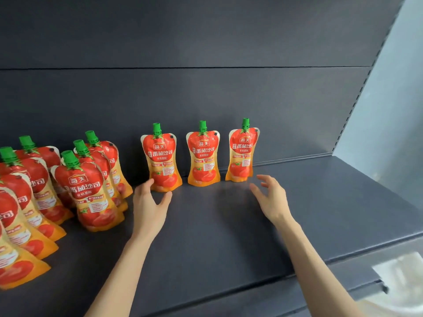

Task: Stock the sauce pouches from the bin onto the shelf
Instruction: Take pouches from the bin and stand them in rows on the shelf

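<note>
Three red-and-orange sauce pouches with green caps stand upright against the back wall of the dark shelf (229, 225): a left pouch (161, 160), a middle pouch (203, 156) and a right pouch (243, 153). My left hand (150, 203) is spread open just in front of the left pouch, its fingertips at the pouch's base; whether they touch it I cannot tell. My right hand (270, 197) hovers open in front of and to the right of the right pouch, holding nothing. The bin is out of sight.
Several more of the same pouches (87, 186) stand in rows on the shelf's left part. The dark back panel (206, 88) closes the rear. A pale side wall (389, 110) bounds the right end. A label strip (398, 266) runs along the shelf's front edge.
</note>
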Tool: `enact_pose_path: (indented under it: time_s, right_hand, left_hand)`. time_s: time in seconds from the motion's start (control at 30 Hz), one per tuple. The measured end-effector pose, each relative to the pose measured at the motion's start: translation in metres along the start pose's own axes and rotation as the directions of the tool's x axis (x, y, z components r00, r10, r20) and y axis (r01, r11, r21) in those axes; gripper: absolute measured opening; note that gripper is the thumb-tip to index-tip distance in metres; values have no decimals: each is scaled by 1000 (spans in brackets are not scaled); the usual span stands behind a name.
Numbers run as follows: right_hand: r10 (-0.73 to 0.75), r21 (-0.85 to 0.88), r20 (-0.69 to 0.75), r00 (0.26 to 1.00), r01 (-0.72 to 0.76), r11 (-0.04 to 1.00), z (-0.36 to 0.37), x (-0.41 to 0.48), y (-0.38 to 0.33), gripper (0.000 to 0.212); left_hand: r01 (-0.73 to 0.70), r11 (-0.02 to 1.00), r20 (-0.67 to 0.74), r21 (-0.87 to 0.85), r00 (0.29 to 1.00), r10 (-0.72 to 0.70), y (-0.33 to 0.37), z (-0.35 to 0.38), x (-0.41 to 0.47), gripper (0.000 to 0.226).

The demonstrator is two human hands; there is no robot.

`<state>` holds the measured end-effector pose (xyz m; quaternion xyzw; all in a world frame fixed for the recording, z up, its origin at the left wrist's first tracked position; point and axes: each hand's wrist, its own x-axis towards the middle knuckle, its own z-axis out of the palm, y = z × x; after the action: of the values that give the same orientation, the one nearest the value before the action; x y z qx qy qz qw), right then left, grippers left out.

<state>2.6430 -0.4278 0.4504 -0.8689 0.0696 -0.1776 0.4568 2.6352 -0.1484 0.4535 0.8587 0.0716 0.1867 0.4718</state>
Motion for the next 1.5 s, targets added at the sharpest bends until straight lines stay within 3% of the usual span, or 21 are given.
enact_pose_path:
  time_s: [0.1, 0.23, 0.43, 0.53, 0.7, 1.07, 1.2, 1.5]
  right_hand:
    - [-65, -96, -86, 994, 57, 994, -25, -37, 4, 30]
    - [-82, -146, -217, 973, 50, 988, -75, -97, 16, 22]
    - [48, -168, -356, 933, -115, 979, -159, -205, 78, 14]
    - [159, -150, -381, 911, -230, 961, -197, -264, 122, 11]
    - [398, -111, -344, 851, -457, 882, -252, -354, 202, 11]
    - [651, 8, -289, 702, -678, 735, -301, -416, 322, 16]
    - [744, 113, -300, 597, -752, 649, -295, -411, 369, 16]
    - [914, 279, -235, 331, -878, 390, -241, -401, 501, 12]
  left_hand:
    - [-145, 988, 34, -51, 989, 147, 27, 8, -32, 41]
    - [-296, 937, 202, -183, 922, 331, 70, 37, -89, 25]
    - [-363, 864, 449, -349, 745, 494, 111, 102, -203, 16]
    - [-336, 860, 555, -384, 660, 505, 119, 143, -271, 13]
    - [-189, 932, 762, -310, 537, 362, 108, 215, -387, 17]
    - [-172, 982, 952, -78, 280, 125, 94, 324, -500, 20]
    - [-163, 986, 983, 30, 184, 1, 76, 379, -513, 16]
    - [-184, 949, 966, 256, 67, -248, -10, 514, -524, 13]
